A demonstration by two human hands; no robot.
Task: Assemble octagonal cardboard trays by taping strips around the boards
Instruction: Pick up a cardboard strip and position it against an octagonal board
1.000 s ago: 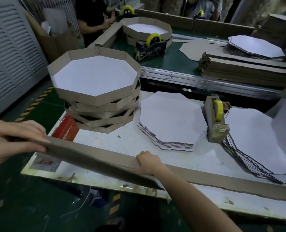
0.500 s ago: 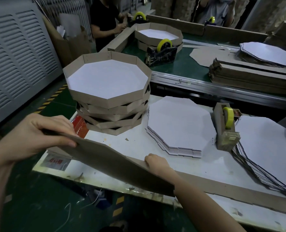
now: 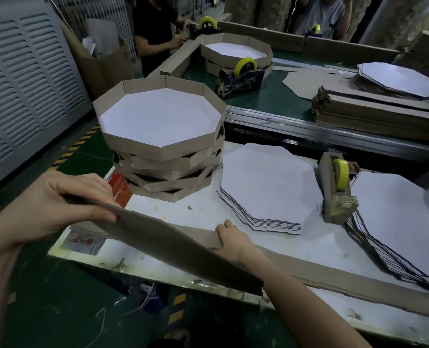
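A long brown cardboard strip point(image 3: 168, 244) is lifted off the front edge of the white table point(image 3: 296, 244). My left hand point(image 3: 55, 202) pinches its left end, thumb on top. Gripping the strip near its middle is my right hand point(image 3: 233, 239), knuckles up. More strips point(image 3: 358, 285) lie flat along the table's front edge. A stack of white octagonal boards point(image 3: 266, 184) lies just behind my right hand, and another fanned stack point(image 3: 396, 222) sits at the right. Finished octagonal trays point(image 3: 163, 146) are piled at the back left. A tape dispenser point(image 3: 337, 189) with yellow tape stands between the board stacks.
Behind the table runs a green conveyor point(image 3: 278, 96) carrying another tape dispenser point(image 3: 241, 79), trays, piled strips point(image 3: 374, 109) and boards. Two other people stand at its far side. A grey louvred cabinet point(image 3: 25, 84) is on the left. A red packet point(image 3: 119, 189) lies beside the tray pile.
My left hand has raised the strip's left end and brought it right, toward the tray pile. The right hand has kept its grip at mid-strip. The view shifted slightly left.
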